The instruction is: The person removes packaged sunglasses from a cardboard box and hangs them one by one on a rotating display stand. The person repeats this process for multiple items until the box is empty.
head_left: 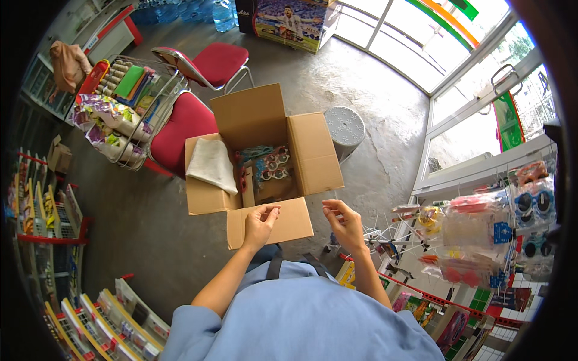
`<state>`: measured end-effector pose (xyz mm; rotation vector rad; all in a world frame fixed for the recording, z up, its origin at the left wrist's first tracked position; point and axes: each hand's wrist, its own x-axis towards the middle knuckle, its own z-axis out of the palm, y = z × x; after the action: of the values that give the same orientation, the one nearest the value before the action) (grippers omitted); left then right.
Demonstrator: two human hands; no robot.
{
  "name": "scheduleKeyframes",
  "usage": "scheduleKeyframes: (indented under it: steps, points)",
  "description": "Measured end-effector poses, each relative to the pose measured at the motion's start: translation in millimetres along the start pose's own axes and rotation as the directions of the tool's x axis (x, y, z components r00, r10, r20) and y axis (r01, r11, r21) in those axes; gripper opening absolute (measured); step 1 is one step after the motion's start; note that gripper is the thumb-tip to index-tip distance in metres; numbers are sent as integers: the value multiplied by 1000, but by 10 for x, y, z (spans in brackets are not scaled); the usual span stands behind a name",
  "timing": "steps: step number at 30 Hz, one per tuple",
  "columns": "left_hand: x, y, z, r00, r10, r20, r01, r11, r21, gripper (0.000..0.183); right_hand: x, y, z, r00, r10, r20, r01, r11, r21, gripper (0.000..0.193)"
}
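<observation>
In front of me stands an open cardboard box [316,153] with its flaps folded out. Inside lie several pairs of white-rimmed sunglasses [276,165], partly in shadow. A white folded cloth [211,165] rests over the left flap. My left hand [261,225] is above the near flap [286,219], its thumb and fingertips pinched together; anything between them is too small to make out. Right of that flap, my right hand [345,222] hovers with bent fingers and the thumb a little apart, and nothing shows in it.
Two red chairs [220,63] stand behind and left of the box, beside a wire basket of packets [123,120]. A grey round stool [345,126] is at its right. Packaged sunglasses [533,207] hang on a rack at right; shelves [90,325] line the left. Glass doors [481,108] are far right.
</observation>
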<state>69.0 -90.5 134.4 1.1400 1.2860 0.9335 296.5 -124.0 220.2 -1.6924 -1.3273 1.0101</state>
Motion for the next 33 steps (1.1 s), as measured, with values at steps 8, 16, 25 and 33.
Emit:
scheduleKeyframes:
  steps: [8,16,25,33]
  points:
    - [338,-247,-490,991,-40,-127,49,997,66,15,516,-61,623,994,-48,100,46,999,19,20]
    - [517,-424,-735,985,-77,-154,88,994,69,15,817,-80,1022,980,-14,196,14,1000,-1,18]
    - [732,-649,-726,983,-78,-165,95,991,97,14,1006,-41,1220,972,-2,235,7,1000,-20,18]
    - [833,-739,-662,986,-71,-149,91,988,129,13,1071,-3,1262,968,23,249,-15,999,-36,19]
